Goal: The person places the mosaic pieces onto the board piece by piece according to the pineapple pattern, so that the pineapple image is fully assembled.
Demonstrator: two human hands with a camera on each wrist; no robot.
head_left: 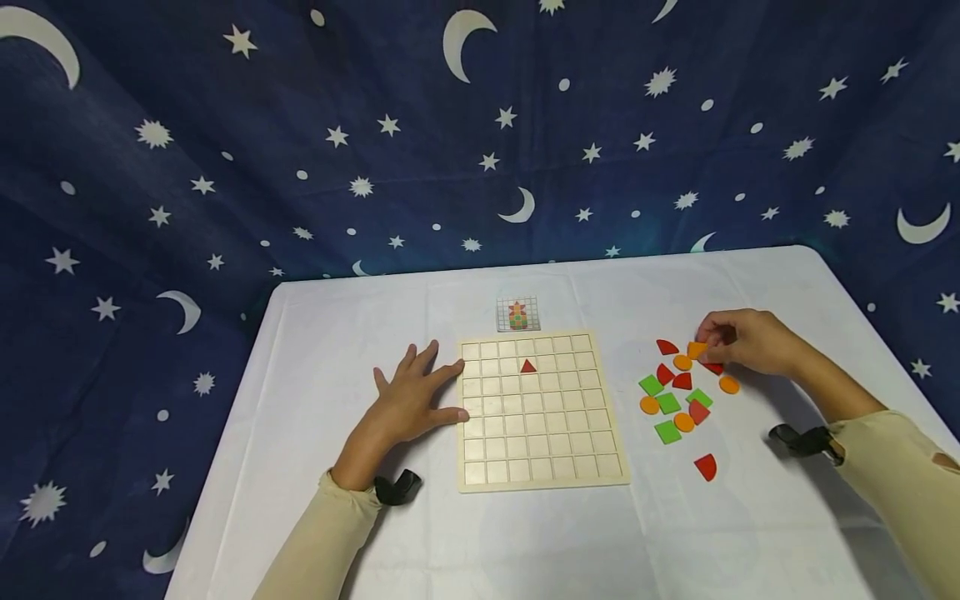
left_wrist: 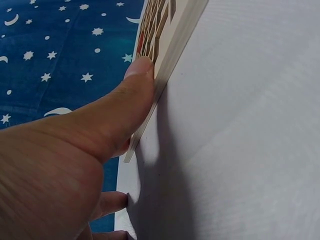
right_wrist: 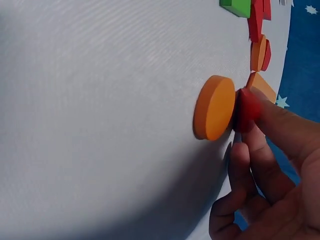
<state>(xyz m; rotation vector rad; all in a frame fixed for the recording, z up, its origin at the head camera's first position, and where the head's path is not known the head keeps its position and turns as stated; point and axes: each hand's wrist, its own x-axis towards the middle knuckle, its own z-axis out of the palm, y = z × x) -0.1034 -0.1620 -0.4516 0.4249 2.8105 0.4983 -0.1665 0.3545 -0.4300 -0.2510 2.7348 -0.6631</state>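
Wooden grid board (head_left: 542,408) lies at the centre of the white table (head_left: 330,333), nearer its front edge. Head view: the left hand (head_left: 408,400) rests flat and spread on the table, fingertips touching the board's left edge. One cell, in the second row from the far edge, holds a red triangle (head_left: 528,366); all other cells show bare wood. A small pattern card (head_left: 517,314) lies just beyond the board's far edge. Toward the table's right edge sits a loose cluster of pieces: green squares (head_left: 651,385), orange discs (head_left: 729,384) and red pieces (head_left: 706,466). The right hand (head_left: 746,340) is over the far part of this cluster, fingers curled on an orange piece (head_left: 697,350).

Left wrist view: the thumb (left_wrist: 135,92) presses flat against the board edge (left_wrist: 167,65), steadying it; the other fingers lie on the cloth.

Right wrist view: fingertips (right_wrist: 252,107) pinch at a red piece (right_wrist: 245,111) beside an orange disc (right_wrist: 214,107); the orange piece (right_wrist: 262,87) sits just behind. Which piece is actually gripped is probably the orange one, but contact is partly hidden.

Step in hand, as judged: selecting a piece from the cluster. The next move calls for a clean lift clear of neighbouring pieces, then seating the piece squarely in a cell near the triangle, matching the card.
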